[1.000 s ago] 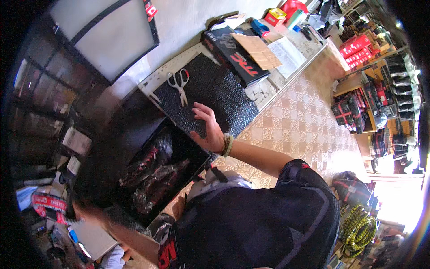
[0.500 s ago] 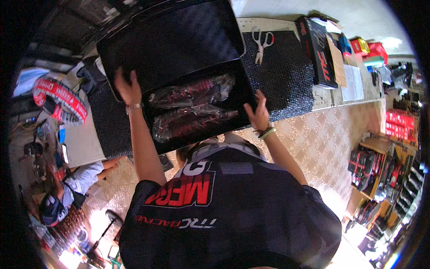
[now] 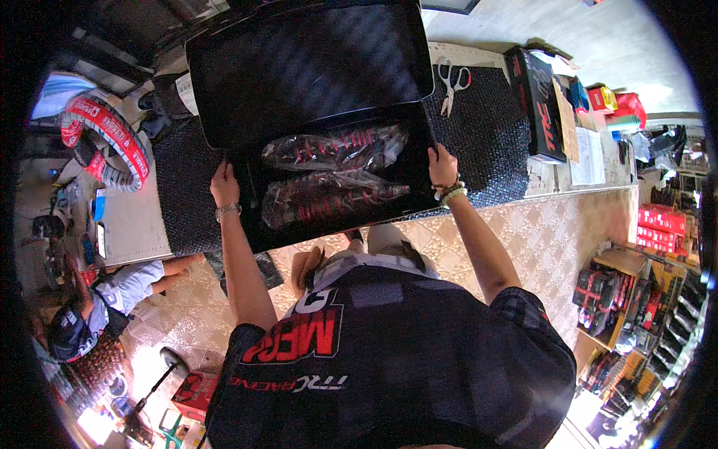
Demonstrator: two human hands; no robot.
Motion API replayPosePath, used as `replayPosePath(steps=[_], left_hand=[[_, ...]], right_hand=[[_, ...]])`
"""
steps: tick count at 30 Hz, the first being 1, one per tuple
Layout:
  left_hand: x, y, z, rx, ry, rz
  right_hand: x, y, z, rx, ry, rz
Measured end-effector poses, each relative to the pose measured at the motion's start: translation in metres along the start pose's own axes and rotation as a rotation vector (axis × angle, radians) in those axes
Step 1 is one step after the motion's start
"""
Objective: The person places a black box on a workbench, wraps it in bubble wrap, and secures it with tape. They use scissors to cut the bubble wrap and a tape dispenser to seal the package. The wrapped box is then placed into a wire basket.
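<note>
An open black box [image 3: 422, 165] lies in front of me with its broad lid [image 3: 310, 75] raised at the far side. Two long black-and-red parts wrapped in clear plastic rest side by side in it: a farther wrapped part [image 3: 336, 148] and a nearer wrapped part [image 3: 333, 198]. My left hand [image 3: 225, 187] is closed on the box's left side wall. On the opposite wall my right hand [image 3: 443, 165] grips with its fingers curled over the edge. The undersides of both hands' grips are hidden.
Black bubble wrap [image 3: 486, 127] covers the table, with scissors [image 3: 452, 88] on it. A long black box [image 3: 537, 105] stands farther right. Wrapped tyres [image 3: 108, 138] and a phone [image 3: 101, 238] are at left. Another person [image 3: 112, 303] sits low at left. Shelves [image 3: 613, 292] stand right.
My left hand has come down from beside the lid to the box's left wall. My right hand, spread before, has closed on the right wall. The box appears straighter.
</note>
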State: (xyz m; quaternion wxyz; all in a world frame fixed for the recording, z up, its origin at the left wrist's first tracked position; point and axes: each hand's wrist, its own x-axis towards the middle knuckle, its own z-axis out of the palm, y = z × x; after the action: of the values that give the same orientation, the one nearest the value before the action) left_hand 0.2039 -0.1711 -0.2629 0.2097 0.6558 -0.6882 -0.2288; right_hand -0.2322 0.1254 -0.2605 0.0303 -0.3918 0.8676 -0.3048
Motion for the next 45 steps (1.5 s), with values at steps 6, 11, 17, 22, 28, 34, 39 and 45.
replayPosePath(steps=[6,11,17,22,28,34,39,45], left_hand=[[0.012,0.026,0.001,0.064,0.06,0.099],[0.006,0.015,0.014,0.083,0.007,0.004],[-0.027,-0.003,0.005,0.094,-0.176,-0.106],[-0.073,-0.026,-0.003,0.109,-0.151,-0.052],[-0.048,-0.056,0.012,0.32,-0.101,0.188],[0.009,-0.078,0.021,0.343,-0.249,0.275],[0.006,-0.072,0.02,0.475,-0.261,0.31],[-0.083,-0.053,0.004,0.201,-0.065,-0.15]], right_hand=[[0.004,0.004,0.008,0.02,0.063,-0.032],[-0.001,0.002,0.004,-0.087,-0.12,0.12],[-0.007,0.019,0.009,0.032,-0.005,0.003],[-0.014,0.043,0.021,-0.116,-0.077,-0.14],[-0.007,0.028,0.023,0.005,-0.116,0.114],[0.02,0.002,0.009,-0.254,-0.211,-0.298],[0.095,0.015,-0.021,0.255,-0.381,0.305],[0.131,0.051,-0.011,-0.129,-0.194,0.219]])
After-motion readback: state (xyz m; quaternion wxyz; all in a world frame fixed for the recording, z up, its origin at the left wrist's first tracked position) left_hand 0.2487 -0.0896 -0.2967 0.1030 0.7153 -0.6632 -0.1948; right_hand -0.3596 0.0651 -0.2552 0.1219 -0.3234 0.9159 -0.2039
